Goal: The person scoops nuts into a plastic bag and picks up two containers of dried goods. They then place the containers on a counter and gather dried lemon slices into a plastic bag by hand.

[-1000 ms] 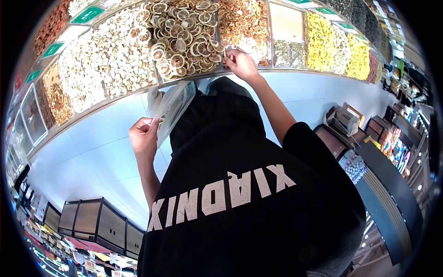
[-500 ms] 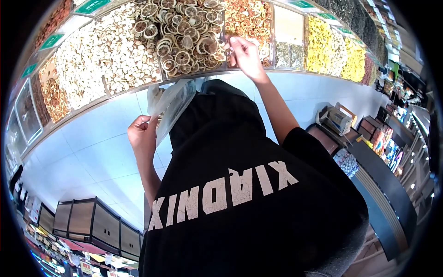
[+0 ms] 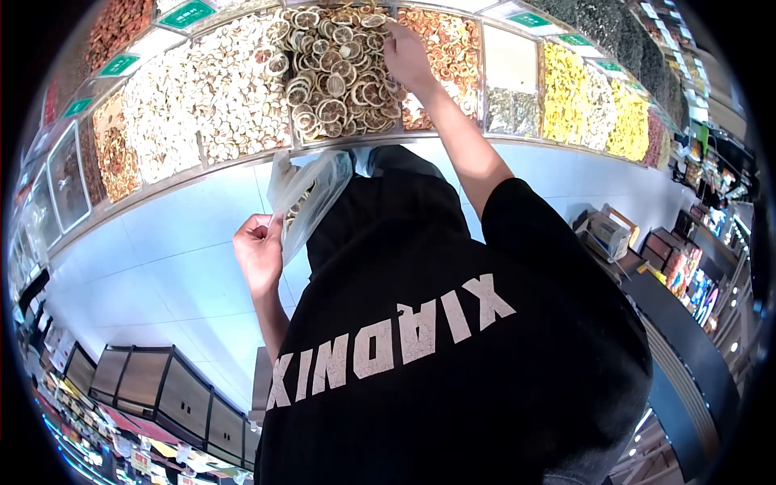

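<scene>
My left hand [image 3: 260, 252] is closed on the rim of a clear plastic bag [image 3: 311, 194], which hangs in front of my legs with some dried slices [image 3: 297, 204] showing inside. My right hand [image 3: 408, 58] reaches over the right side of the bin of dried lemon slices [image 3: 335, 85], by the divider. Its fingers are curled in, fingertips beside a slice at the back of the pile; what they grip, if anything, is hidden. To the right of that hand lies a bin of orange-red dried slices [image 3: 449, 48].
Left of the lemon slices is a wide bin of pale dried slices [image 3: 238, 97]. Yellow dried flowers [image 3: 562, 93] fill a bin on the right. Green labels [image 3: 187, 14] stand behind the bins. Below the counter is a tiled floor [image 3: 178, 271], with dark-framed cabinets [image 3: 182, 396] at lower left.
My right hand has moved farther back and slightly left, from the divider's front part toward the rear of the lemon slices. My left hand still holds the bag, and the view has shifted slightly.
</scene>
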A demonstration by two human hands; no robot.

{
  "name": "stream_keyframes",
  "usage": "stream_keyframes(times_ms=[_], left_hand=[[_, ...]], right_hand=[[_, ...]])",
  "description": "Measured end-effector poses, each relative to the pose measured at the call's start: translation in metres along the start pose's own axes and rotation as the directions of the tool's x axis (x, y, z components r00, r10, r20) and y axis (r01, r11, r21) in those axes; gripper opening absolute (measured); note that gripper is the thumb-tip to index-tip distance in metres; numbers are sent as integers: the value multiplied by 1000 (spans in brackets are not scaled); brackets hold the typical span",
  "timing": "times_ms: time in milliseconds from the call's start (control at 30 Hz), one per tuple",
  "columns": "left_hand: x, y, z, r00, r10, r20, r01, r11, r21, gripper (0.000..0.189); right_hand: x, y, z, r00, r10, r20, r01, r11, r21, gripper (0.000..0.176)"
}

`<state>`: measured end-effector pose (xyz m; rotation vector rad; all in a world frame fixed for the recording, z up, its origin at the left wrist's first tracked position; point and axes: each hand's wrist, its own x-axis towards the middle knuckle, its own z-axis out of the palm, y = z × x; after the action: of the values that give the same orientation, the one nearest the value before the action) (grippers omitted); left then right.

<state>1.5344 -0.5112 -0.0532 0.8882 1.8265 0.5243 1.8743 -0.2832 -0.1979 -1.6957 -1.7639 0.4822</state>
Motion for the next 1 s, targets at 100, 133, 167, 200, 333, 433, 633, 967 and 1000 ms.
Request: stream_keyframes(times_ms=[100,133,167,200,333,433,633,967,1000], left_hand=[[-14,3,13,999,12,-38,-12,1000,3,15],[-18,4,17,999,15,-49,-14,1000,4,15],[-21,2,20,998,26,-52,-26,1000,-2,16],[-23,-2,23,998,37,-56,-37,999,-8,17],[-44,-1,36,993,11,-114,-13,1000,-12,18],[-58,-1,48,948,28,-316,-73,989,-131,14],[-92,16,83,865,56,-498,-175,965,-196,17],[-153,41,105,902,55,-428,-34,998,55,19],[-156,39,105,920,13,-393,42,990,131,19]], right_hand=[[-5,14,-3,999,-2,-54,6,997,75,33],[-8,26,-6,995,33,-94,-24,995,97,33],[-10,37,-11,989,70,-132,-54,991,121,33],[-12,33,-29,975,175,-137,-158,979,126,31],[-19,83,-56,952,272,-143,-225,934,279,28],[-38,46,-92,960,280,9,-270,918,290,32],[-131,-70,-105,762,-382,522,-5,804,595,100],[-121,-136,-110,692,-423,585,245,900,361,21],[-121,-137,-114,691,-452,564,230,877,422,19]])
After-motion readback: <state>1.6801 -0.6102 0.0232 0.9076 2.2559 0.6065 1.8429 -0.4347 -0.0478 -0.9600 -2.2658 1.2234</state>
